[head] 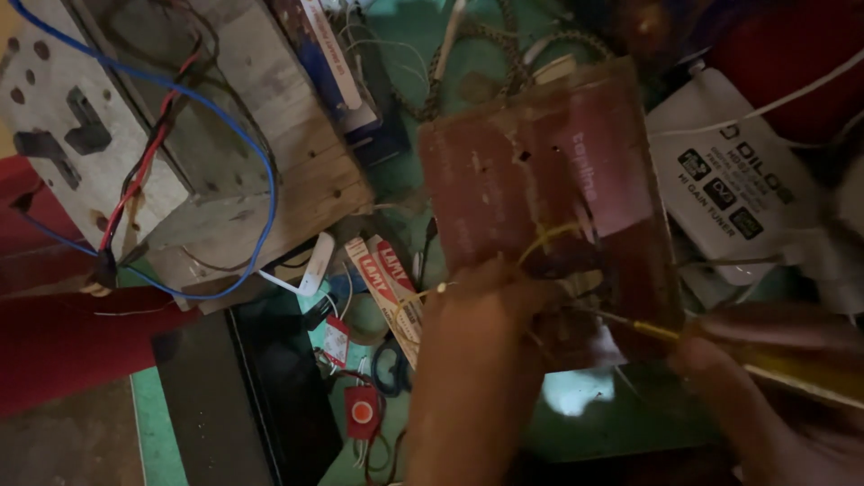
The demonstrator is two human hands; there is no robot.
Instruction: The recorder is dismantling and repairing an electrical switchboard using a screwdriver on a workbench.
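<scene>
Dim, warm light all over, brightest on the pale wooden block (261, 135) far left and the white plastic box (729, 180) far right; the near edge sinks into shadow, the right hand (774, 396) and left hand (477, 360) smear with motion blur, the reddish-brown flat circuit board (549, 180) looks soft, no glare

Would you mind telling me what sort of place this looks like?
Probably a small electronics repair bench: the left hand holds a brown circuit board, the right hand a yellow-handled tool, beside a wired wooden switchboard.
</scene>
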